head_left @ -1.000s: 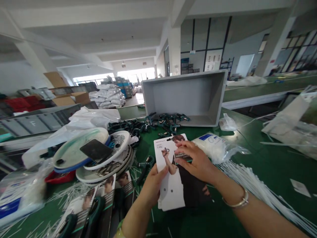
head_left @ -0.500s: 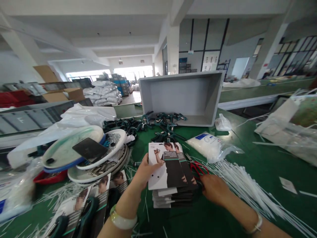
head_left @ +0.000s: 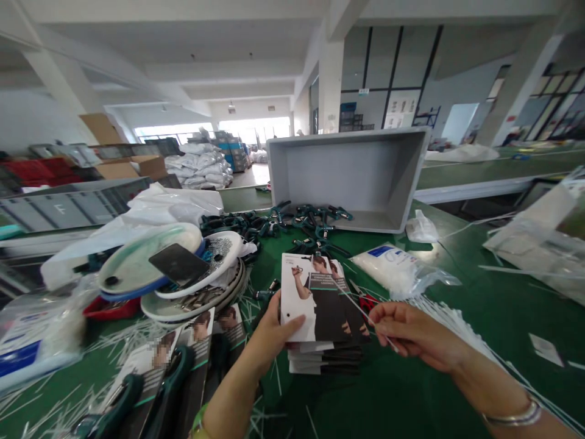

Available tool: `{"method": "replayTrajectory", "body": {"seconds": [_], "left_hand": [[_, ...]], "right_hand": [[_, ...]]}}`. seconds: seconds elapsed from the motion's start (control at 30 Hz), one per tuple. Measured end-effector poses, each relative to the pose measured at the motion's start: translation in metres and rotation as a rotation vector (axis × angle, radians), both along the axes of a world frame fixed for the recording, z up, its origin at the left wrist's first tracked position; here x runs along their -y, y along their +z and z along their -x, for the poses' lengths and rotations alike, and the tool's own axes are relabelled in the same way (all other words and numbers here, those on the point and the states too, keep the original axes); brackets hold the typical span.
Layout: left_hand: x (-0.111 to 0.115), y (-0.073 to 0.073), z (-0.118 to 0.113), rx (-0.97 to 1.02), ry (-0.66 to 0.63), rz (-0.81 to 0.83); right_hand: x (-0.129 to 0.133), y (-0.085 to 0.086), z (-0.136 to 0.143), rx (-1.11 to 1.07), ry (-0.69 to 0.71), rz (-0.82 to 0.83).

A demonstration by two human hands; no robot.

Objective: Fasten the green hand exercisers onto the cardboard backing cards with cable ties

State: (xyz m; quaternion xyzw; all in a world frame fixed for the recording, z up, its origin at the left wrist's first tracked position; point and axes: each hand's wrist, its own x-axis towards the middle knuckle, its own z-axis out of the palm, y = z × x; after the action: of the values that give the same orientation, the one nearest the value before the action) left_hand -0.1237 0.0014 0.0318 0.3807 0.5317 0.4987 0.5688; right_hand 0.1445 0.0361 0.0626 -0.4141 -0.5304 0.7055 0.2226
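Note:
A printed backing card (head_left: 326, 311), white and black with a picture of an arm, lies on top of a stack of like cards (head_left: 305, 364). My left hand (head_left: 273, 335) grips its left edge, thumb on the face and the other fingers mostly hidden. Between the fingertips of my right hand (head_left: 414, 329) is a thin white cable tie (head_left: 351, 299), slanting across the card's right side. Red-handled scissors (head_left: 365, 302) lie just behind that hand. A dark green hand grip tool (head_left: 265, 294) sits partly hidden beyond my left hand.
A grey crate (head_left: 347, 174) lies on its side at the back, dark green tools (head_left: 320, 228) spilling out. Loose cable ties (head_left: 441, 314) lie right, near a bag of white material (head_left: 395, 268). Left are stacked basins (head_left: 148, 253) and cards with green-handled tools (head_left: 176, 378).
My right hand has left the spot beside the scissors and come up with a white cable tie. My left hand stays on the top card. The view has shifted slightly left.

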Motion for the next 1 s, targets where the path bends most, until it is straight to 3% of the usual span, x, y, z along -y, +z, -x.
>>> {"method": "replayTrajectory", "body": {"seconds": [0.1, 0.27, 0.47, 0.6, 0.83, 0.93, 1.0], "left_hand": [[0.008, 0.009, 0.004, 0.038, -0.150, 0.055], [0.009, 0.003, 0.009, 0.111, -0.111, 0.085], [0.011, -0.002, 0.012, 0.192, -0.078, 0.052], [0.015, 0.002, 0.012, 0.173, -0.104, 0.012], [0.024, 0.011, 0.004, -0.073, -0.056, -0.049], [0.026, 0.016, 0.000, -0.100, -0.028, -0.060], [0.027, 0.018, -0.001, 0.000, -0.028, -0.035]], "right_hand": [[-0.001, 0.004, 0.017, 0.018, 0.076, -0.013], [0.000, 0.011, 0.031, 0.171, 0.161, -0.104], [0.010, 0.035, 0.038, 0.635, 0.263, -0.607], [0.011, 0.052, 0.041, 0.826, 0.305, -0.782], [0.007, 0.073, 0.058, 0.876, 0.360, -0.889], [0.003, 0.074, 0.067, 0.827, 0.371, -0.834], [-0.001, 0.066, 0.072, 0.736, 0.372, -0.736]]}}
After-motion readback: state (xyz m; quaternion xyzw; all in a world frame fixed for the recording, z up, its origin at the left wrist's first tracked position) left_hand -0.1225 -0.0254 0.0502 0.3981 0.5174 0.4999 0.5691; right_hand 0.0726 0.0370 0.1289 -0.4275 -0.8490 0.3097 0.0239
